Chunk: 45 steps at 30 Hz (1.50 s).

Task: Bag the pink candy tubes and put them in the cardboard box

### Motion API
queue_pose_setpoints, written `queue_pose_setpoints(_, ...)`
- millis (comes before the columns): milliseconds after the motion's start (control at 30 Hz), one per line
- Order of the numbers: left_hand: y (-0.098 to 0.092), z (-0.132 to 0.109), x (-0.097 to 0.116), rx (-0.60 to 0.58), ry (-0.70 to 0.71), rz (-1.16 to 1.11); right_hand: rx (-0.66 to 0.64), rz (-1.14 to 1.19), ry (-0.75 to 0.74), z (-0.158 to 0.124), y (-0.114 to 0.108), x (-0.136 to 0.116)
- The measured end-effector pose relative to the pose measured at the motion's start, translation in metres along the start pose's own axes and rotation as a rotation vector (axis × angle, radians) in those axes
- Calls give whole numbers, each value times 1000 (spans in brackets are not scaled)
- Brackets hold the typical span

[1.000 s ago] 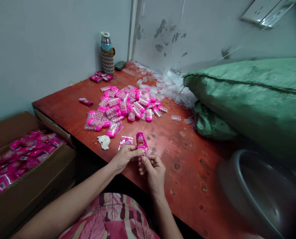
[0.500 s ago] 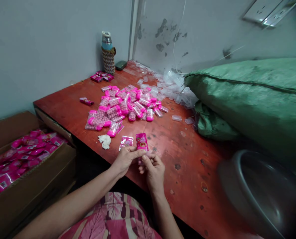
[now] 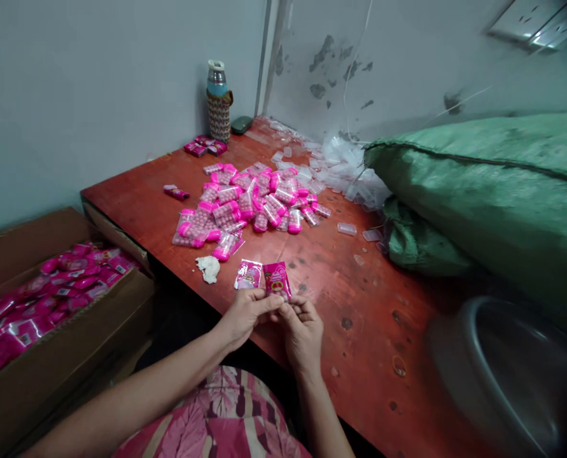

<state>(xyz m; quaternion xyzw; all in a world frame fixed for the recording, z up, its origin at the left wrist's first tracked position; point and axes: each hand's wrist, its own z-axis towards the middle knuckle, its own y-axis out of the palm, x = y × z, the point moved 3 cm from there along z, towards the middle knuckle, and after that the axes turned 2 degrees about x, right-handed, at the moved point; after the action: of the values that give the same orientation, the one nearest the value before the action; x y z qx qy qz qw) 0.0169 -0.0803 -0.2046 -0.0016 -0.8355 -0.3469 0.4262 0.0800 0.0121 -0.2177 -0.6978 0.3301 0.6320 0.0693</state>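
Note:
Near the table's front edge, a pink printed sachet (image 3: 277, 280) is pinched at its lower end between both hands. My left hand (image 3: 251, 315) has its thumb and fingers closed on the sachet's lower left. On the lower right, my right hand (image 3: 302, 327) grips it, its thumb meeting the left thumb. Another pink and silver packet (image 3: 248, 274) lies flat just beyond my left hand. Farther back is a pile of clear containers (image 3: 249, 197) with pink caps and small pink balls inside. A crumpled white scrap (image 3: 209, 268) lies to the left.
An open cardboard box (image 3: 121, 304) of pink packets stands at lower left. Clear plastic pieces (image 3: 331, 168) lie at the back, beside a large green sack (image 3: 483, 165). A grey basin (image 3: 474, 356) is at right. A bottle (image 3: 219, 108) in a knitted cover stands by the wall.
The view has shifted slightly, so the scene sits farther right. The held sachet now shows wider and tilts a little to the left at its top. Both hands keep their grip.

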Motion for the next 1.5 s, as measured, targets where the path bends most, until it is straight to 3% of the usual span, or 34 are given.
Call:
queue_pose_setpoints(133,-4,-6,0,-14,17,-2,-25,-31,22,4,13,2)
queue_pose_setpoints(233,-19,-21,18,27,84,-88,-106,-48,67,4,24,1)
queue_pose_setpoints(267,-29,-28,28,82,144,-141,-129,-57,73,4,25,-1)
queue_pose_setpoints(400,-89,-61,74,485,576,-257,-86,-106,41,10,14,-9)
queue_pose_setpoints(500,-112,-66,84,641,714,-128,-45,-155,31,16,3,-10)
queue_pose_setpoints(600,-98,-47,73,602,765,384,-78,-201,40,16,4,-7)
queue_pose_setpoints(700,-67,-17,54,419,849,1102,-116,-230,57,11,11,-4)
queue_pose_setpoints(800,-54,4,39,353,898,1485,-141,-266,78,8,15,-4)
queue_pose_setpoints(933,-57,11,33,363,958,1615,-163,-323,85,11,12,-6)
queue_pose_setpoints(1167,-49,0,33,321,1061,1555,-134,-328,-76,36,24,-11)
queue_pose_setpoints(1300,-39,-4,40,300,976,1234,-184,-186,-66,51,37,-18)
queue_pose_setpoints(1400,-39,2,41,268,645,789,-209,-148,-62,59,37,-22)
queue_pose_setpoints(1500,-36,9,33,94,255,432,-312,-219,-19,66,35,-21)
